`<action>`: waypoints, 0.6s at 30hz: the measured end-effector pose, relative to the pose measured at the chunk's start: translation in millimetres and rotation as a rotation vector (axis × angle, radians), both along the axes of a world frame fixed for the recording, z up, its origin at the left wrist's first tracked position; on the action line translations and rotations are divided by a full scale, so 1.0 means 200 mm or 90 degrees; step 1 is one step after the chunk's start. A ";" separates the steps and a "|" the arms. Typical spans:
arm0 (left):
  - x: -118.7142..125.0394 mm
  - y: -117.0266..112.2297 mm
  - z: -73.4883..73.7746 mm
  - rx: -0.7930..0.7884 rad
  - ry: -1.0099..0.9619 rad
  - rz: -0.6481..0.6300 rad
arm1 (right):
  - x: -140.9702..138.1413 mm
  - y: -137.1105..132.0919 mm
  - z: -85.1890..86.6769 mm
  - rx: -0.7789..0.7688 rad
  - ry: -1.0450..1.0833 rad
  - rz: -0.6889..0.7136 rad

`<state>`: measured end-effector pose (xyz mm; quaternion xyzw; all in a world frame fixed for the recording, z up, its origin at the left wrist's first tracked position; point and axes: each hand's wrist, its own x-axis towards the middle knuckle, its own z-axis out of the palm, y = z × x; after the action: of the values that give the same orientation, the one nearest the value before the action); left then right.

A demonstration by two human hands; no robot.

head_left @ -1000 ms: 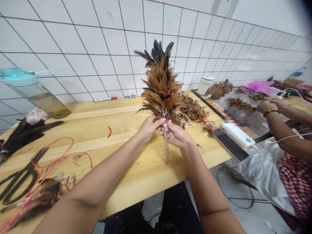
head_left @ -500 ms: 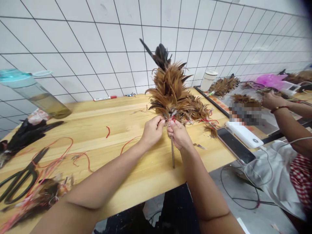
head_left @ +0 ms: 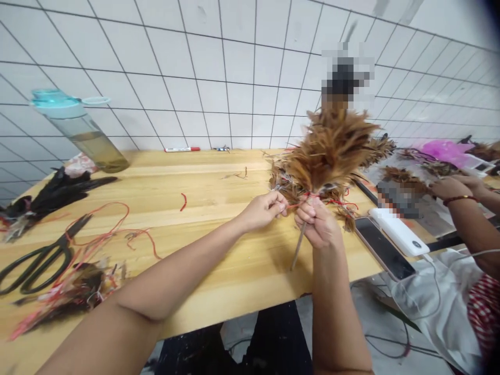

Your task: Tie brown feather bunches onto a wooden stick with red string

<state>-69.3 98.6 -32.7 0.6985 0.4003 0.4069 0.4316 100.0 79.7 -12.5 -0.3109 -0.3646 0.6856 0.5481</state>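
My right hand (head_left: pixel 317 221) is closed round the stick handle of a feather duster (head_left: pixel 334 148), just under its brown feathers. The duster leans to the right, and the bare end of its stick (head_left: pixel 298 249) sticks out below my fist. Red string (head_left: pixel 292 206) runs from the base of the feathers to my left hand (head_left: pixel 269 209), whose fingers pinch it. Behind the duster lie more brown feather bunches (head_left: pixel 282 179), with red string ends among them.
At left are black scissors (head_left: pixel 50 255), tangled red string (head_left: pixel 127 211), black feathers (head_left: pixel 58 190) and a tilted water bottle (head_left: pixel 91 138). A phone (head_left: pixel 385 249) and white power bank (head_left: pixel 398 232) lie at right. A co-worker's hands (head_left: pixel 453 187) handle feathers further right. A marker (head_left: pixel 182 149) lies by the wall.
The duster has tipped to the right and turned in my right hand. My left hand has drawn away from its base, and the red string now stretches between my hands. The view has shifted slightly.
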 end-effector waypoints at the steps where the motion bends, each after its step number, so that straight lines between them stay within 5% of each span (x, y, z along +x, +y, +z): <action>1: -0.03 0.03 0.00 0.024 0.054 0.032 | 0.04 -0.02 0.02 0.007 -0.011 0.000; 5: -0.19 0.15 -0.05 0.179 0.237 0.239 | 0.19 -0.05 0.06 0.016 -0.037 -0.006; 8: -0.24 0.23 -0.08 0.219 0.308 0.259 | 0.23 -0.02 0.01 0.000 -0.025 0.000; 14: -0.06 0.36 -0.08 0.123 0.473 0.272 | 0.20 0.08 -0.12 -0.009 -0.027 -0.005; 18: 0.06 0.47 -0.12 0.014 0.416 0.326 | 0.20 0.09 -0.15 0.017 -0.020 -0.024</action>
<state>-56.9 192.7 -56.4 0.6736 0.6724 0.2623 0.1591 140.1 98.0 -42.9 -0.3213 -0.3765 0.6653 0.5589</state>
